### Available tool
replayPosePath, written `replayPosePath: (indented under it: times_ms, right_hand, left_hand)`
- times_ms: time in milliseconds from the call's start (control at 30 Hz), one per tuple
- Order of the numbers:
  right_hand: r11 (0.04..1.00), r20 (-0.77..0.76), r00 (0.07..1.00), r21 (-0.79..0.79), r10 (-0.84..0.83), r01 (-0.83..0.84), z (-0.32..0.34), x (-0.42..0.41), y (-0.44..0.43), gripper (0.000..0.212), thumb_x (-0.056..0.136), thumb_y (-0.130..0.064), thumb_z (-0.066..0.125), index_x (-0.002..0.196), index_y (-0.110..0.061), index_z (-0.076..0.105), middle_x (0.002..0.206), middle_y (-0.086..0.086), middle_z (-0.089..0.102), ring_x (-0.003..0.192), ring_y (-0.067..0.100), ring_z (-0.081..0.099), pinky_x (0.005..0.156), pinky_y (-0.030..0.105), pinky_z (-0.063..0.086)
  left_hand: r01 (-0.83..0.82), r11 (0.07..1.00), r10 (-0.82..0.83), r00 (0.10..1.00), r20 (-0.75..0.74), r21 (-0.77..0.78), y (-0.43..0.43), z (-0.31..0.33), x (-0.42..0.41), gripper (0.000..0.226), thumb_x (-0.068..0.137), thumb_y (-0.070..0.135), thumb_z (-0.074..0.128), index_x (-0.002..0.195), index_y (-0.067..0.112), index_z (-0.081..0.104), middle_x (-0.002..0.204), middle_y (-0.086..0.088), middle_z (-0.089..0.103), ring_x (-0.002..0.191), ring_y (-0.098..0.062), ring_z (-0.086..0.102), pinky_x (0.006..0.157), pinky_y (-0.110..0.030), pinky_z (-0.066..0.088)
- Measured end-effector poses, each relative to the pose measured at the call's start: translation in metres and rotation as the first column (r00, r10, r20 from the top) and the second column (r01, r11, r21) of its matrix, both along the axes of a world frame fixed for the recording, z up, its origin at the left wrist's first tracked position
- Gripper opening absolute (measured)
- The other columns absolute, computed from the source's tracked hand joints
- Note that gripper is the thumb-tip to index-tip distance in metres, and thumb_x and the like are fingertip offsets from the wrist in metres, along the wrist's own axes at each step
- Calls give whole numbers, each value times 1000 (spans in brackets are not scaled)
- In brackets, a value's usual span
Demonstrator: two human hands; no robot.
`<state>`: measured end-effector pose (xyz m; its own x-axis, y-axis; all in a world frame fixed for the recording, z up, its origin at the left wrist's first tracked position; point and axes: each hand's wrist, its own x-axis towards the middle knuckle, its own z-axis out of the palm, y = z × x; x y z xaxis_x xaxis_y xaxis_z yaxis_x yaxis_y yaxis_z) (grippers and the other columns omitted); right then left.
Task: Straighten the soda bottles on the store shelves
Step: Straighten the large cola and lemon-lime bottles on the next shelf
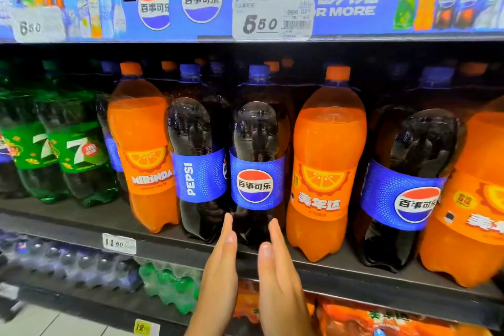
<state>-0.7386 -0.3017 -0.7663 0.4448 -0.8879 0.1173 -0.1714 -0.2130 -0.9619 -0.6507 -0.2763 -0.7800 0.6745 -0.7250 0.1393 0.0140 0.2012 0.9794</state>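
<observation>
Store shelf [81, 224], centre Pepsi bottle [256, 161] between left hand [218, 275] and right hand [278, 275], fingers [227, 229] straight, released.

Pepsi btl [256, 188] on shelf [81, 224], Mirinda btl [324, 172] right, 7Up btls [81, 155] left

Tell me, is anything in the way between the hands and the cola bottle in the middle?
No, nothing visible is. The left hand and right hand, fingers straight, flank the bottom of the middle cola bottle. The orange soda bottle stands close beside it, not in between.
</observation>
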Motion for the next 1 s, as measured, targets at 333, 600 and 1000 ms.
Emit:
replayPosePath:
  times_ms: [333, 600, 1000]
  right_hand:
    - [983, 23, 984, -52, 179, -178, 8, 45, 16, 57, 85, -75, 22, 138, -55, 20, 152, -27, 23, 136, -11, 23, 114, 21, 25]
    - [982, 15, 985, 86, 170, -170, 18, 81, 8, 54, 98, -46, 25, 149, -38, 10, 153, -29, 7, 127, -30, 6, 98, -6, 12]
    - [979, 86, 976, 8, 201, -202, 11, 72, 26, 54, 85, -69, 16, 136, -52, 20, 148, -36, 13, 128, -28, 11, 96, -7, 10]
  left_hand:
    - [-383, 923, 349, 874, 338, 39, 22, 9, 40, 54, 92, 44, 42, 144, 30, 37, 145, 20, 36, 131, 9, 33, 100, -9, 26]
    - [-191, 972, 170, 973, 155, 135, 36, 21, 46, 53, 86, 58, 31, 138, 61, 21, 138, 48, 27, 127, 24, 25, 103, -11, 28]
    - [-208, 977, 206, 978, 32, 49, 25, 27, 78, 67, 86, 54, 32, 147, 27, 32, 150, 17, 34, 136, 5, 31, 118, -34, 21]
